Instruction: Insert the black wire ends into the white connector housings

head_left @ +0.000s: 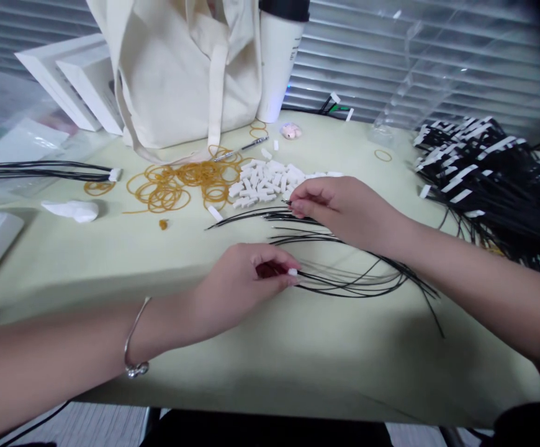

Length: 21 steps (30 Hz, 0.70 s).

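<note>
pale green counter (298,363) I'm looking down on remotely, grey slatted blinds (349,62) behind it, greyish streaky floor (105,425) peeking out below, kinda cool-lit

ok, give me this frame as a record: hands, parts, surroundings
left hand: pinches white connector, black wires looping out rightward
right hand: pinches wire tip, near loose wires
centre: heap of small white pieces
left of heap: tangled yellow bands
far right: black cable bundle, white ends
back: tote bag, white cup, black lid
</note>
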{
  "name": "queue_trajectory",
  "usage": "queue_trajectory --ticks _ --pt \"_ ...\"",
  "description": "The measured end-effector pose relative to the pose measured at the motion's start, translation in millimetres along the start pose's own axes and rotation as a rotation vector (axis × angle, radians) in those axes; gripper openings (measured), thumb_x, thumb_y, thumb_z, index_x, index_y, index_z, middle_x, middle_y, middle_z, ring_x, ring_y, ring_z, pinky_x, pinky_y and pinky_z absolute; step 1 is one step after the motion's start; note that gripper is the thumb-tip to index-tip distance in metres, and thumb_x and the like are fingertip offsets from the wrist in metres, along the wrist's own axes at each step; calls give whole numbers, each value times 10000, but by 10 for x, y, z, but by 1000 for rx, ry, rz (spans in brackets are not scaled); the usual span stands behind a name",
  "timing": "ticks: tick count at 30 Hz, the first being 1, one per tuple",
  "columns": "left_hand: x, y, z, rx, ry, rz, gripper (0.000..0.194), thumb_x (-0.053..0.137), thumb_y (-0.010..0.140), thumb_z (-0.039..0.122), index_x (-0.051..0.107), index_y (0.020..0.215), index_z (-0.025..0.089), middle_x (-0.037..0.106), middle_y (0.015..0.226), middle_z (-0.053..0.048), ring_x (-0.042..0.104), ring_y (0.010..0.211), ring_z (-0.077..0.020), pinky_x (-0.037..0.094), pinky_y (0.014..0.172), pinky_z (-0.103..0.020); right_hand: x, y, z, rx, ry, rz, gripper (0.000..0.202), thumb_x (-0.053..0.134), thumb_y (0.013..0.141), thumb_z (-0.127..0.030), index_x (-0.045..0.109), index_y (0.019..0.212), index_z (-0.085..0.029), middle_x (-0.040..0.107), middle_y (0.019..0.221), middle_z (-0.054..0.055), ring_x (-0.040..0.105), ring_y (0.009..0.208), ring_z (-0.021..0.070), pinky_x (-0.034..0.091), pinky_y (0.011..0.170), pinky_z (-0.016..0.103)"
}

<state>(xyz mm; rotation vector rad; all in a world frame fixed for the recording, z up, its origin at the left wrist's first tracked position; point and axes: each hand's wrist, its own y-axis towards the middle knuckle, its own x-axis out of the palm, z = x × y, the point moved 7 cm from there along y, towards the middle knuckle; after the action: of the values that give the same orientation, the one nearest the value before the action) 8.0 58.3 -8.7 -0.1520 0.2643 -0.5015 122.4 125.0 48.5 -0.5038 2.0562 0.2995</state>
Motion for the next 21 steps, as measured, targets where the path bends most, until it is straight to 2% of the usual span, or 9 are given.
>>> queue_trajectory --ticks 4,7,11,13,15,18,19,21 --pt "-73 -8 3 11 -22 76 119 627 775 234 669 854 156 665 794 -5 562 714 -103 442 666 -215 -133 -370 -187 26 25 -32 230 482 856 -374 624 804 -201 555 591 -50 427 500 39 295 469 186" --pt "-92 19 -28 -1 -153 93 146 648 768 244 652 873 142 666 820 -11 590 766 -104 463 714 -208 -90 -628 -280 48 32 -102 258 451 872 -383 609 772 -205 534 570 -55 409 470 28 266 437 185" --pt "-72 64 -88 -80 -319 82 173 679 745 231 638 881 133 671 775 2 625 688 -86 503 684 -193 111 -684 -217 85 -57 -216 323 368 906 -366 608 775 -195 601 697 -29 479 588 45 299 515 189" --pt "-61 78 -107 -110 -353 71 178 692 731 212 645 883 131 679 771 2 635 679 -84 516 680 -188 139 -643 -144 125 -81 -239 336 351 910 -366 611 782 -196 600 686 -27 469 574 49 294 515 192" --pt "-56 87 -120 -122 -373 63 181 702 722 204 655 883 137 686 785 0 646 703 -90 530 698 -193 48 -623 -116 145 -105 -172 319 374 899 -363 605 761 -191 565 613 -32 423 511 46 273 486 194" --pt "-80 94 -146 -129 -403 90 173 718 708 204 662 865 156 681 805 11 653 741 -100 548 733 -219 -208 -685 -214 96 -132 67 286 410 885 -345 581 719 -187 510 544 -38 387 466 40 253 458 189" --pt "-92 95 -153 -129 -407 105 169 725 701 200 664 854 159 678 805 16 652 742 -99 549 731 -218 -249 -716 -264 65 -114 112 278 418 881 -337 577 708 -188 511 544 -40 396 466 37 254 456 185" --pt "-109 95 -158 -121 -406 124 167 736 689 191 672 840 163 676 792 20 648 723 -90 543 707 -197 -185 -735 -321 28 -60 63 270 435 869 -317 582 683 -187 538 568 -41 427 478 35 258 457 181"
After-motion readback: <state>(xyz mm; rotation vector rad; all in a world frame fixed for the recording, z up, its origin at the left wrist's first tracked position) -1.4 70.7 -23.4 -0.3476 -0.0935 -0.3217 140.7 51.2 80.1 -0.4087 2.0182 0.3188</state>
